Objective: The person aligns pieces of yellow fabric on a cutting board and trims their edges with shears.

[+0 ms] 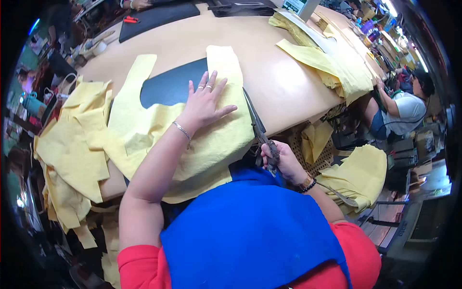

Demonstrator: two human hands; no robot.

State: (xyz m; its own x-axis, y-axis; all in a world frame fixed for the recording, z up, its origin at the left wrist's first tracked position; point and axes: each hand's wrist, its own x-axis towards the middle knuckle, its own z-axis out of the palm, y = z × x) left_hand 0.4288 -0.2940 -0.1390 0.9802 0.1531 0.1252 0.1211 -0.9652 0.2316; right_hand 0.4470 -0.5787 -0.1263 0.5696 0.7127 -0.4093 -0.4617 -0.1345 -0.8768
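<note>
Spread fingers of my left hand (207, 100) lie flat on a pale yellow fabric piece (224, 130), which rests on the table over a dark mat (168, 86). My right hand (284, 161) is closed round the handles of large dark scissors (256, 120). Their blades point away from me, along the right edge of the fabric. The fabric has a curved cutout with the mat showing through, and its near part hangs over the table edge in folds.
Yellow fabric pieces (72, 144) are heaped at the left. More yellow fabric (332, 72) lies at the back right, and some (361, 173) hangs below the right table edge (303, 115). Red-handled pliers (131, 19) lie on a dark board (163, 18). A person (409, 106) sits at the right.
</note>
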